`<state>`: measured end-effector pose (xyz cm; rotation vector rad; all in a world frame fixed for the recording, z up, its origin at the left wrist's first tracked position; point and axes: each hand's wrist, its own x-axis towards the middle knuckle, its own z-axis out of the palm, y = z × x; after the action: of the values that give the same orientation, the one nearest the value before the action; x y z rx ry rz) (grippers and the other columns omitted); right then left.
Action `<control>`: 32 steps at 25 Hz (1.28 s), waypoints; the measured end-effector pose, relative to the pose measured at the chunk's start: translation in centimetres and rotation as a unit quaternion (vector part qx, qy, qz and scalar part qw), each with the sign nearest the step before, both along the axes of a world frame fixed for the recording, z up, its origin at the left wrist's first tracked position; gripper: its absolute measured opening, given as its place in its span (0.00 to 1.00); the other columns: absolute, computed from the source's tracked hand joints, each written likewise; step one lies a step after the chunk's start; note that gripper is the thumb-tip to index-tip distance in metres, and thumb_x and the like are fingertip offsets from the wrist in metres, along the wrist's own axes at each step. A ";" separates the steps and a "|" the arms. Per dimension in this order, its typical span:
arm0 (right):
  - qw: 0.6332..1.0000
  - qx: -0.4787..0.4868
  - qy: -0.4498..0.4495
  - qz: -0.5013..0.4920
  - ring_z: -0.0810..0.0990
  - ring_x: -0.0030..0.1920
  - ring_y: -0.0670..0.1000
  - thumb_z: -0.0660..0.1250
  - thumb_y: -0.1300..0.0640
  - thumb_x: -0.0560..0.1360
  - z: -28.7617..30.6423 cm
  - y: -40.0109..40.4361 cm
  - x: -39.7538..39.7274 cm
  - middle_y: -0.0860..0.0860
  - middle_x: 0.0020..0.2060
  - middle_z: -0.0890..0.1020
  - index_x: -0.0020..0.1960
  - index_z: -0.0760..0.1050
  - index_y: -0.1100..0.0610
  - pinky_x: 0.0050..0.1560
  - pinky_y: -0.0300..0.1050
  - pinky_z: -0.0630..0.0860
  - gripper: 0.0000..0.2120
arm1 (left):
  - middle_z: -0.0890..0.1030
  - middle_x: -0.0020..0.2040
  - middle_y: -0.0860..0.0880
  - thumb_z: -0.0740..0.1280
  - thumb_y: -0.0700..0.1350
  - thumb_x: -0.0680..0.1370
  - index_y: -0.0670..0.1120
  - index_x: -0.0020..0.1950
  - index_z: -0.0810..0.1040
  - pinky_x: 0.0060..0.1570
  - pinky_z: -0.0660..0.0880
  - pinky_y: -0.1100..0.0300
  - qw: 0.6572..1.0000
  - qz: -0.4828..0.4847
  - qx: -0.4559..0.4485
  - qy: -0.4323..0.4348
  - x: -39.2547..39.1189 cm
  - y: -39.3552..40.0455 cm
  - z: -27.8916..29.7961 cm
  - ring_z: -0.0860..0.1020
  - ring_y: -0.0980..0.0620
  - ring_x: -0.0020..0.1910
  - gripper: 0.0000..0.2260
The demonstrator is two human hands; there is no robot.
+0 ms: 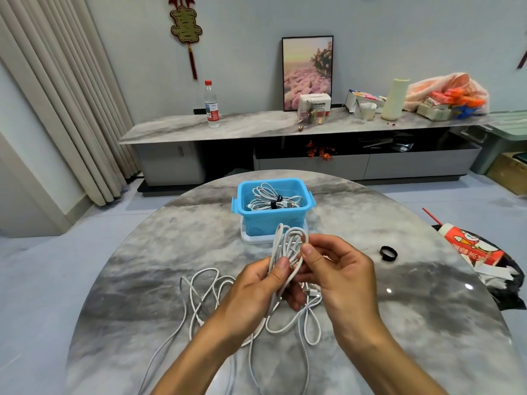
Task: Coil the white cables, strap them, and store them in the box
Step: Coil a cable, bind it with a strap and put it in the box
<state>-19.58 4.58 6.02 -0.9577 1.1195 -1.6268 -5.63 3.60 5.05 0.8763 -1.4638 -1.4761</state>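
Here, nearest of all, loose loops of thin white cable (pixel 199 306) sprawl across the round grey marble-patterned table (pixel 114 280), trailing off its near edge. Just above them the person's left hand (pixel 251 295) grips a half-made coil of white cable (pixel 286 246), thumb pressed across the strands and fingers curled underneath. The right hand (pixel 339 277) pinches the top of the same coil between thumb and forefinger, its other fingers bent behind the bundle. The coil stands roughly upright between the two hands, its loops uneven, and a tail with a small plug end hangs down to the loose loops below.

To the right of the hands a small black strap ring (pixel 388 253) lies alone on the table. Farther right, at the table's edge, a red and white printed paper tube (pixel 470 246) rests on a black bag (pixel 507 292).

Beyond the hands sits a light blue plastic box (pixel 271 220) without a lid on top, standing on a white base. Inside it lies a finished white cable bundle (pixel 273 199), gathered with dark straps around its middle.

Across the room a long grey marble-topped cabinet (pixel 256 126) carries a clear plastic bottle with a red cap (pixel 211 105), a white tissue box, a cream cylinder and a pink plastic bag (pixel 447 92) stuffed with packets. A framed picture of pink flowers (pixel 307 72) leans on the wall.
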 end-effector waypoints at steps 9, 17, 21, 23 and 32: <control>1.000 0.024 -0.003 0.018 0.85 0.38 0.55 0.72 0.61 0.75 0.5 0.2 0.1 0.54 0.45 0.84 0.56 0.80 0.56 0.35 0.47 0.80 0.09 | 0.69 0.28 0.51 0.63 0.56 0.78 0.47 0.43 0.79 0.37 0.69 0.57 0.997 -0.026 0.041 0.053 0.0 0.2 -0.5 0.66 0.54 0.27 0.13; 0.968 0.065 -0.076 0.232 0.76 0.29 0.57 0.66 0.51 0.77 1.5 0.1 -0.8 0.58 0.35 0.77 0.48 0.79 0.58 0.28 0.50 0.73 0.10 | 0.70 0.27 0.50 0.64 0.56 0.78 0.48 0.41 0.79 0.38 0.73 0.58 0.991 -0.085 0.073 0.077 -0.1 0.6 0.2 0.67 0.54 0.26 0.13; 0.962 0.073 -0.121 0.233 0.73 0.32 0.58 0.70 0.50 0.74 1.3 0.3 -0.7 0.63 0.41 0.77 0.49 0.78 0.58 0.27 0.47 0.74 0.11 | 0.68 0.27 0.50 0.63 0.52 0.78 0.45 0.42 0.79 0.35 0.72 0.61 0.982 -0.121 0.125 0.074 -0.2 0.9 0.9 0.65 0.55 0.25 0.12; 0.955 0.047 -0.146 0.254 0.81 0.41 0.58 0.74 0.51 0.72 1.6 0.5 -0.8 0.64 0.48 0.82 0.51 0.80 0.59 0.36 0.48 0.80 0.13 | 0.67 0.29 0.50 0.64 0.51 0.79 0.45 0.42 0.79 0.32 0.70 0.62 0.966 -0.174 0.164 0.096 0.2 1.0 1.6 0.65 0.55 0.26 0.11; 0.921 0.082 -0.237 0.300 0.73 0.27 0.48 0.72 0.53 0.74 2.9 -0.3 -0.9 0.50 0.31 0.71 0.55 0.79 0.59 0.41 0.47 0.80 0.13 | 0.71 0.31 0.49 0.62 0.49 0.81 0.45 0.45 0.72 0.24 0.71 0.66 0.921 -0.275 0.226 0.156 -0.3 2.6 1.5 0.73 0.55 0.23 0.09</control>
<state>-20.48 4.23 8.94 -0.6542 0.5391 -1.1458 -5.89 6.22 6.52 0.4559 -1.1908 -2.3204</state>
